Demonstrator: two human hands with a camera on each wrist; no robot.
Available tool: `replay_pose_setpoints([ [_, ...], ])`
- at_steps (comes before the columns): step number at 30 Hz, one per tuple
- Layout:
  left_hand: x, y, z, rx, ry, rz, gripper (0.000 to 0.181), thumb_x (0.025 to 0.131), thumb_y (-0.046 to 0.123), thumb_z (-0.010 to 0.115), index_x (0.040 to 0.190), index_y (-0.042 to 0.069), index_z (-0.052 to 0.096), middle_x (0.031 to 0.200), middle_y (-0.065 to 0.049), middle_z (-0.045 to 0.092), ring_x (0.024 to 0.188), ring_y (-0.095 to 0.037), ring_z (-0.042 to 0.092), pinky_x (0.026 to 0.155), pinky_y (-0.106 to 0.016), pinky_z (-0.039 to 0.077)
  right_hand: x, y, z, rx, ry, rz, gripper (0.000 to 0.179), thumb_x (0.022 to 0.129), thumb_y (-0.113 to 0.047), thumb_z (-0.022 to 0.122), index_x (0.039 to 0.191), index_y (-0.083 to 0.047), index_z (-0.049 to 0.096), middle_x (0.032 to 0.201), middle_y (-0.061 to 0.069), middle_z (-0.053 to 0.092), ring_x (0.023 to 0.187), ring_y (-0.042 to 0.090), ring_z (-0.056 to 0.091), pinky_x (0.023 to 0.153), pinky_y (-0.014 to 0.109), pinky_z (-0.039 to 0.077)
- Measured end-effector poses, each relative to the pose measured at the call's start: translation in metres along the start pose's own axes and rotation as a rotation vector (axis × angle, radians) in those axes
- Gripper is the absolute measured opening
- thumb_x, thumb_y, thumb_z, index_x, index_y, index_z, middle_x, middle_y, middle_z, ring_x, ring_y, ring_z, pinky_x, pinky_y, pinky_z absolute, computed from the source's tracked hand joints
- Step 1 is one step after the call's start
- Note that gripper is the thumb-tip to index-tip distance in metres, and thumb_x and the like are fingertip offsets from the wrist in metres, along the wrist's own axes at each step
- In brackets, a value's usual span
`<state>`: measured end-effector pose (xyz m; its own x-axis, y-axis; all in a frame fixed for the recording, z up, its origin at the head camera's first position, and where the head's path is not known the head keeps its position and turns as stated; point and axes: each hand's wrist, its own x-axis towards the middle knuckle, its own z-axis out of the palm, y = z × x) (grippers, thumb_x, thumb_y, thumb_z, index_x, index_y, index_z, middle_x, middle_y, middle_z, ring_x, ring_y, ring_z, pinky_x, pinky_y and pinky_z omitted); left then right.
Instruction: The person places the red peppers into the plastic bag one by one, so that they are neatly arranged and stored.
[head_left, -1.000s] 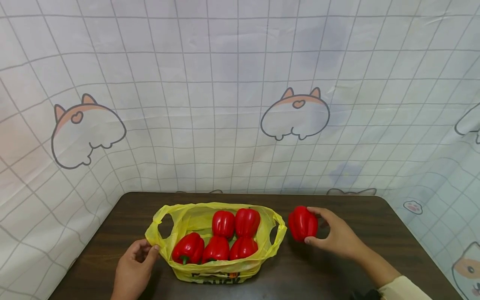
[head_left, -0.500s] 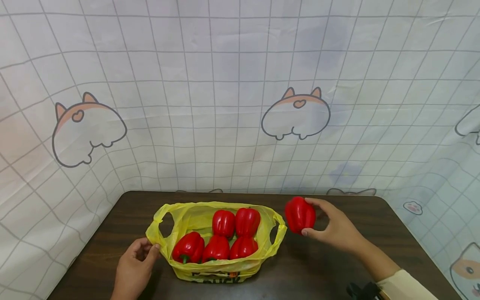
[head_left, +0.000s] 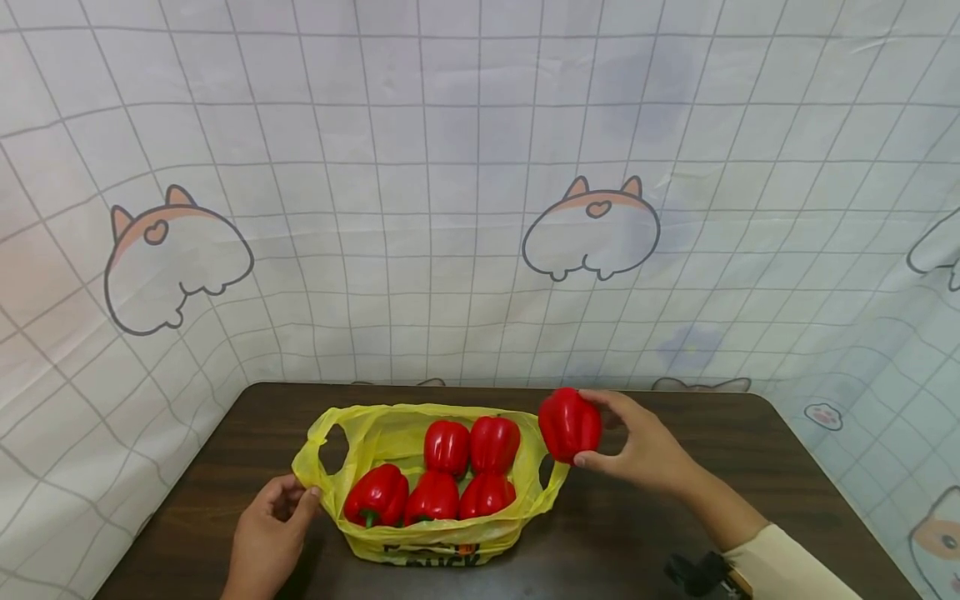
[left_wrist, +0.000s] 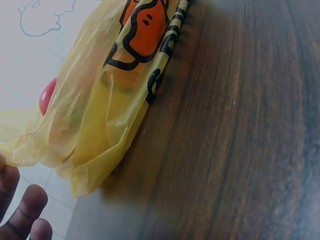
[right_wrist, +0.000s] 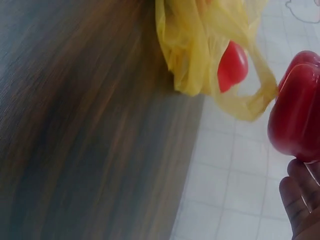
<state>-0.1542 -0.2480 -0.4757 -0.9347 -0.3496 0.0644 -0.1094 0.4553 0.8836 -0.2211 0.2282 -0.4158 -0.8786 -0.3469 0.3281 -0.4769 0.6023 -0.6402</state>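
A yellow plastic bag point(head_left: 442, 533) stands wide-mouthed on the table, with several red bell peppers point(head_left: 435, 497) inside. At its left side my left hand point(head_left: 268, 529) pinches the bag's edge below the left handle between thumb and fingers. My right hand point(head_left: 637, 442) holds one more red bell pepper point(head_left: 570, 425) between thumb and fingers, raised over the bag's right handle. In the right wrist view this held pepper point(right_wrist: 300, 107) overlaps the tip of the handle loop point(right_wrist: 250, 105). Dark print and an orange cartoon figure point(left_wrist: 150, 30) show on the bag's front.
The dark wood-grain table point(head_left: 637, 542) reaches back to a white grid-patterned cloth point(head_left: 450, 250) with cartoon animal drawings, which also hangs along both sides. A black device point(head_left: 697, 575) is strapped at the right wrist by the cream sleeve point(head_left: 787, 567).
My right hand has lifted the bell pepper and carried it left, from beside the bag to over its right handle. The left hand and the bag have stayed put.
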Motion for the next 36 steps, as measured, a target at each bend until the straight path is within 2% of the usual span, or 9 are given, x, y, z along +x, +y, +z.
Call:
replay_pose_setpoints([
  [9, 0.002, 0.002, 0.0, 0.007, -0.018, 0.002, 0.029, 0.101, 0.027, 0.068, 0.118, 0.003, 0.064, 0.099, -0.01, 0.069, 0.084, -0.019, 0.068, 0.066, -0.028, 0.051, 0.013, -0.017, 0.013, 0.028, -0.043, -0.041, 0.08, 0.079, -0.036, 0.092, 0.146, -0.017, 0.053, 0.135, 0.0, 0.06, 0.106, 0.021, 0.062, 0.083, 0.04, 0.056],
  [16, 0.002, 0.003, 0.001, 0.027, -0.01, 0.0, 0.029, 0.101, 0.028, 0.068, 0.116, 0.004, 0.064, 0.095, -0.008, 0.07, 0.081, -0.017, 0.065, 0.064, -0.028, 0.049, 0.026, -0.03, 0.027, 0.03, -0.106, -0.058, 0.084, 0.079, -0.044, 0.089, 0.148, -0.016, 0.05, 0.136, -0.002, 0.059, 0.11, 0.017, 0.061, 0.089, 0.04, 0.055],
  [21, 0.002, 0.003, 0.001, 0.019, -0.01, -0.002, 0.029, 0.101, 0.028, 0.068, 0.116, 0.003, 0.064, 0.095, -0.008, 0.07, 0.081, -0.017, 0.065, 0.065, -0.028, 0.049, 0.035, -0.035, 0.038, 0.087, -0.142, -0.069, 0.084, 0.08, -0.039, 0.09, 0.148, -0.013, 0.049, 0.14, 0.0, 0.057, 0.121, 0.021, 0.061, 0.097, 0.041, 0.052],
  [25, 0.002, 0.004, 0.001, 0.012, -0.014, -0.007, 0.029, 0.101, 0.028, 0.068, 0.116, 0.003, 0.064, 0.095, -0.008, 0.07, 0.082, -0.017, 0.065, 0.065, -0.028, 0.049, 0.04, -0.039, 0.046, 0.079, -0.148, -0.071, 0.084, 0.078, -0.039, 0.091, 0.147, -0.013, 0.05, 0.142, 0.0, 0.056, 0.129, 0.023, 0.057, 0.103, 0.044, 0.047],
  [36, 0.003, 0.004, 0.001, 0.021, -0.019, -0.019, 0.031, 0.101, 0.03, 0.068, 0.117, 0.003, 0.064, 0.096, -0.008, 0.07, 0.081, -0.016, 0.064, 0.065, -0.028, 0.049, 0.052, -0.056, 0.065, 0.006, -0.169, -0.075, 0.08, 0.079, -0.042, 0.089, 0.145, -0.017, 0.053, 0.135, -0.006, 0.059, 0.119, 0.015, 0.055, 0.097, 0.043, 0.049],
])
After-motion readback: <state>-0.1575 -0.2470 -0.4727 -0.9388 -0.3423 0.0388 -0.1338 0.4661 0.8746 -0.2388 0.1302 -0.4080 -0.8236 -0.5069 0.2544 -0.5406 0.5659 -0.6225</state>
